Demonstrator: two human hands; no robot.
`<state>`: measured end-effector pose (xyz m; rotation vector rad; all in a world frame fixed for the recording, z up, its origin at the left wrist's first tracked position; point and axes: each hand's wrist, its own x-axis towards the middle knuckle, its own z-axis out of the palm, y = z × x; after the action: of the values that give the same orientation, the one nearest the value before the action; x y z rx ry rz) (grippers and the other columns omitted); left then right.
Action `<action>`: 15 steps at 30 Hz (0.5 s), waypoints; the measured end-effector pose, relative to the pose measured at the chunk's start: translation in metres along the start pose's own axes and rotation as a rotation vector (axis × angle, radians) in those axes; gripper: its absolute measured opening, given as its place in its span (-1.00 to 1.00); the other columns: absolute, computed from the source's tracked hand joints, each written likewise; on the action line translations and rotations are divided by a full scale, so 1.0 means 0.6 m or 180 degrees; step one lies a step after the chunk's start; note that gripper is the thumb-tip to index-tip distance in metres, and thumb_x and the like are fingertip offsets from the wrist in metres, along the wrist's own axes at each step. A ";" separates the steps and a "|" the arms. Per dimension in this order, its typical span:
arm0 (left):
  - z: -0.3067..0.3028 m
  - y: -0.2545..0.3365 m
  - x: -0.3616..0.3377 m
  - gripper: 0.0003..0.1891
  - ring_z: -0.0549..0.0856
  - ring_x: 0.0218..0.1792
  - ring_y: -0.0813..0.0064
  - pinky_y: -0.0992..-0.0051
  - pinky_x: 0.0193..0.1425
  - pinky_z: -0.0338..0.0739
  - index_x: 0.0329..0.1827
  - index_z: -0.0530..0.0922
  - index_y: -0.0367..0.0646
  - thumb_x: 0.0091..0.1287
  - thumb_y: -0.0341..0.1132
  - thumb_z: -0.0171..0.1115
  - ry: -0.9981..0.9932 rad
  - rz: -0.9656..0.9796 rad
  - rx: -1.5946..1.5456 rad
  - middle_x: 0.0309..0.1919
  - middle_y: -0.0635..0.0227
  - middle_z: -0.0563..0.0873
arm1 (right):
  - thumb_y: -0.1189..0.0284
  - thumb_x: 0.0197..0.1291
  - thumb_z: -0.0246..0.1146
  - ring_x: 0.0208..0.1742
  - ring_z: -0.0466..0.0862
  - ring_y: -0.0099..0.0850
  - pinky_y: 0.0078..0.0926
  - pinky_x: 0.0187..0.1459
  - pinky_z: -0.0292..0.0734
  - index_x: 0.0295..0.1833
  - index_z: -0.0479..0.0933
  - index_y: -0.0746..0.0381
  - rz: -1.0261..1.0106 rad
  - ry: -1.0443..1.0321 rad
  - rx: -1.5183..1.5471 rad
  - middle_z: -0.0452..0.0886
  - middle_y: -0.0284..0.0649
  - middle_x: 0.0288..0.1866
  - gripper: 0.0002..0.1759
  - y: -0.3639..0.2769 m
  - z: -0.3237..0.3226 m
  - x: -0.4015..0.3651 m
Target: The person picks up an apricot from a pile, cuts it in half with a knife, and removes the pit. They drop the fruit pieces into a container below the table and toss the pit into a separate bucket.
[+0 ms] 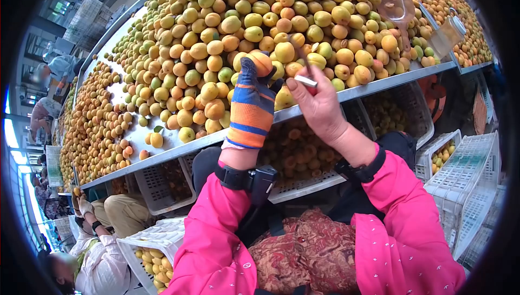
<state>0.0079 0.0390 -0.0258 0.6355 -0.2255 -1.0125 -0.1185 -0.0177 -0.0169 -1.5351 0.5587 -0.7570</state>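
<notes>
My left hand, in an orange and blue striped glove with dark fingertips, is closed around an apricot at the table's front edge. Bare and closed, my right hand grips a small knife with a pale collar on its handle. The dark blade points up and away from me, just right of the held apricot, and looks apart from it. Behind both hands rises a large heap of yellow-orange and greenish apricots.
The metal table rim runs in front of me. A clear scoop and a plastic jar stand at right. Below is a crate of apricot pieces. White crates flank me. A co-worker sits at left.
</notes>
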 end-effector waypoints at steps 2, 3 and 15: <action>0.002 0.008 -0.001 -0.53 0.57 -0.10 0.41 0.48 0.02 0.47 0.13 0.36 -0.27 0.37 -0.05 -0.04 -0.0220 0.0207 0.0784 -0.08 0.23 0.56 | 0.42 0.13 0.27 -0.20 0.56 -0.54 -0.59 -0.23 0.50 0.10 0.32 0.31 -0.0454 -0.0057 0.0235 0.54 -0.29 -0.09 -0.55 0.001 -0.004 0.020; 0.010 0.010 -0.003 -0.55 0.57 -0.12 0.45 0.50 0.00 0.48 0.13 0.36 -0.28 0.37 -0.08 -0.02 -0.0453 0.0410 0.1583 -0.12 0.26 0.56 | 0.46 0.10 0.29 -0.13 0.51 -0.60 -0.64 -0.16 0.50 0.17 0.29 0.32 -0.0914 -0.0102 0.0480 0.48 -0.33 0.02 -0.46 0.001 -0.009 0.031; 0.026 0.012 -0.008 -0.70 0.59 -0.15 0.55 0.62 -0.05 0.48 0.04 0.43 -0.31 0.28 -0.37 0.10 -0.0542 0.0180 0.1764 -0.17 0.31 0.59 | 0.47 0.19 0.18 -0.55 0.45 -0.72 -0.73 -0.54 0.41 0.15 0.30 0.24 0.0445 -0.0639 0.0723 0.50 -0.32 -0.32 -0.59 -0.025 -0.049 0.032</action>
<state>0.0036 0.0396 -0.0083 1.0373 -0.6850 -0.9519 -0.1288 -0.0496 0.0010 -1.3280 0.4107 -0.5325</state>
